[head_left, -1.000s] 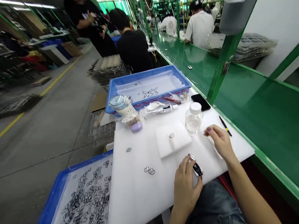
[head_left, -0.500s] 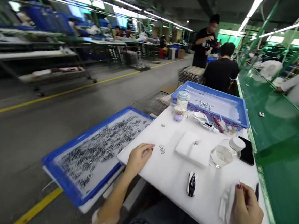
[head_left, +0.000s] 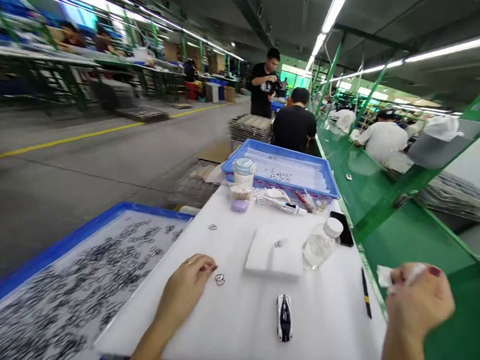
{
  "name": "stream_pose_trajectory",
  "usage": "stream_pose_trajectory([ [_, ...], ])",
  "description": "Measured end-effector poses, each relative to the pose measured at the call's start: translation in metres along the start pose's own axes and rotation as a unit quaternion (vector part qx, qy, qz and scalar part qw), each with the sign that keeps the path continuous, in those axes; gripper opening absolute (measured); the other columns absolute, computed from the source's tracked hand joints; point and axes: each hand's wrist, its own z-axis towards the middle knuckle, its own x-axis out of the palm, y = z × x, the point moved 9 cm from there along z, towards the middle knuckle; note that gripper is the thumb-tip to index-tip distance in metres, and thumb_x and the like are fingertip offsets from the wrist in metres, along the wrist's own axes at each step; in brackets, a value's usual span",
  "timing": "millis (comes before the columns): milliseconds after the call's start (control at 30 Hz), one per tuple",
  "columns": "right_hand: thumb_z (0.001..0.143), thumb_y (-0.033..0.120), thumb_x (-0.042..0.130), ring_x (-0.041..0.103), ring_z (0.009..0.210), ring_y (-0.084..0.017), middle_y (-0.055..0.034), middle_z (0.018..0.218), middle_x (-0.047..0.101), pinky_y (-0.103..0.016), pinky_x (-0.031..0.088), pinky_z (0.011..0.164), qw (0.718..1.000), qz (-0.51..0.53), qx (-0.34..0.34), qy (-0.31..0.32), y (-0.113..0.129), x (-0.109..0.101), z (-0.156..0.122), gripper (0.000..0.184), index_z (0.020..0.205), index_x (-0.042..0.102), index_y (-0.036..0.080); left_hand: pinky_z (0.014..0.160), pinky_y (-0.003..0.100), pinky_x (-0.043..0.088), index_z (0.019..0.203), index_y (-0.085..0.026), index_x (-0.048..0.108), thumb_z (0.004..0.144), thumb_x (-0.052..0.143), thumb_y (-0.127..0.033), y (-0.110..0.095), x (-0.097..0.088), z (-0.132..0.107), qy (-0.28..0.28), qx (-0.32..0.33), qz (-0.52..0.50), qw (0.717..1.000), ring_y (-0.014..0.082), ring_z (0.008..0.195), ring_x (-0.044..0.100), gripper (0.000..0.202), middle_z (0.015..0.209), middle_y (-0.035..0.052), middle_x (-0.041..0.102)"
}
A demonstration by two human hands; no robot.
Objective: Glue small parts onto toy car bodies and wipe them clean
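My left hand [head_left: 186, 287] rests on the white board [head_left: 241, 317], its fingertips pinched together right beside two small metal rings [head_left: 219, 279]. My right hand [head_left: 420, 300] is raised over the board's right edge, closed on a crumpled white wipe [head_left: 384, 276]. A small black-and-white device [head_left: 283, 317] lies on the board between my hands. Beyond it sit a white foam pad [head_left: 270, 254] with a small ring on it and a clear bottle [head_left: 322, 244] with a white cap.
A blue tray [head_left: 40, 260] heaped with several dark metal rings sits at my left. Another blue tray [head_left: 325, 174] stands at the far end, with a jar, pens and a phone [head_left: 342, 229] near it. A green bench [head_left: 395, 235] runs along the right. Other workers sit farther off.
The view swung right and levelled. My left hand slid toward the two rings. My right hand lifted off the board with the white wipe.
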Motion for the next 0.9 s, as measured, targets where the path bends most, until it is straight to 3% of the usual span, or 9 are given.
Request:
stream_pose_trajectory([
  [100, 0.091, 0.048, 0.056, 0.05, 0.056, -0.014, 0.0001, 0.068, 0.053, -0.028, 0.042, 0.053, 0.992, -0.057, -0.104, 0.048, 0.028, 0.051, 0.009, 0.029, 0.084, 0.054, 0.02, 0.066, 0.032, 0.053, 0.08, -0.027, 0.062, 0.09, 0.042, -0.043, -0.015, -0.003, -0.021, -0.022, 0.026, -0.031, 0.999, 0.0222, 0.072, 0.067, 0.027, 0.082, -0.0003, 0.071],
  [233, 0.088, 0.048, 0.056, 0.062, 0.08, -0.021, -0.0076, 0.087, 0.063, -0.035, 0.051, 0.071, 0.953, -0.106, -0.196, 0.207, 0.031, 0.111, -0.004, 0.028, 0.094, 0.057, 0.02, 0.061, 0.028, 0.052, 0.078, -0.028, 0.064, 0.09, 0.047, -0.028, -0.05, 0.029, -0.053, 0.073, 0.117, -0.032, 0.99, 0.0199, 0.069, 0.069, 0.021, 0.076, -0.0016, 0.07],
  [333, 0.084, 0.048, 0.058, 0.064, 0.096, -0.027, -0.0131, 0.104, 0.064, -0.043, 0.052, 0.083, 0.931, -0.115, -0.209, 0.276, 0.023, 0.13, -0.018, 0.036, 0.106, 0.052, 0.02, 0.06, 0.026, 0.051, 0.077, -0.025, 0.065, 0.089, 0.048, -0.016, -0.062, 0.049, -0.064, 0.118, 0.148, 0.024, 0.982, 0.019, 0.072, 0.07, 0.023, 0.08, -0.0001, 0.07],
  [467, 0.08, 0.045, 0.065, 0.06, 0.105, -0.029, -0.0148, 0.111, 0.061, -0.048, 0.048, 0.094, 0.938, -0.106, -0.163, 0.286, 0.006, 0.124, -0.018, 0.045, 0.113, 0.051, 0.019, 0.068, 0.028, 0.053, 0.082, -0.023, 0.071, 0.091, 0.058, -0.017, -0.063, 0.047, -0.063, 0.115, 0.158, 0.066, 0.979, 0.0196, 0.079, 0.068, 0.017, 0.09, 0.0033, 0.07],
  [567, 0.081, 0.041, 0.068, 0.054, 0.106, -0.027, -0.0123, 0.112, 0.055, -0.049, 0.041, 0.103, 0.972, -0.056, -0.091, 0.208, -0.021, 0.102, 0.005, 0.045, 0.116, 0.051, 0.018, 0.075, 0.033, 0.055, 0.088, -0.022, 0.074, 0.092, 0.061, -0.02, -0.057, 0.042, -0.062, 0.103, 0.154, 0.082, 0.979, 0.0235, 0.088, 0.066, 0.014, 0.089, 0.0054, 0.07],
  [667, 0.094, 0.034, 0.04, 0.054, 0.09, -0.02, -0.0078, 0.099, 0.05, -0.045, 0.048, 0.09, 0.991, 0.028, 0.012, 0.128, -0.067, 0.081, 0.029, 0.021, 0.108, 0.048, 0.02, 0.074, 0.034, 0.055, 0.094, -0.022, 0.076, 0.096, 0.057, -0.023, -0.051, 0.039, -0.065, 0.105, 0.156, 0.079, 0.979, 0.0233, 0.088, 0.065, 0.02, 0.089, 0.0059, 0.071],
  [800, 0.096, 0.031, 0.019, 0.06, 0.089, -0.02, -0.0113, 0.092, 0.054, -0.044, 0.052, 0.083, 0.97, 0.099, 0.136, 0.174, -0.131, 0.084, 0.038, 0.038, 0.091, 0.054, 0.017, 0.076, 0.035, 0.054, 0.103, -0.02, 0.076, 0.098, 0.049, -0.023, -0.05, 0.042, -0.064, 0.146, 0.179, 0.104, 0.967, 0.0224, 0.088, 0.064, 0.027, 0.091, 0.0065, 0.07],
  [900, 0.098, 0.044, 0.023, 0.063, 0.096, -0.025, -0.0171, 0.097, 0.06, -0.044, 0.053, 0.084, 0.942, 0.141, 0.198, 0.233, -0.157, 0.09, 0.031, 0.049, 0.088, 0.061, 0.015, 0.075, 0.034, 0.054, 0.1, -0.018, 0.076, 0.096, 0.049, -0.021, -0.05, 0.05, -0.059, 0.202, 0.2, 0.121, 0.951, 0.022, 0.087, 0.064, 0.027, 0.089, 0.0073, 0.069],
])
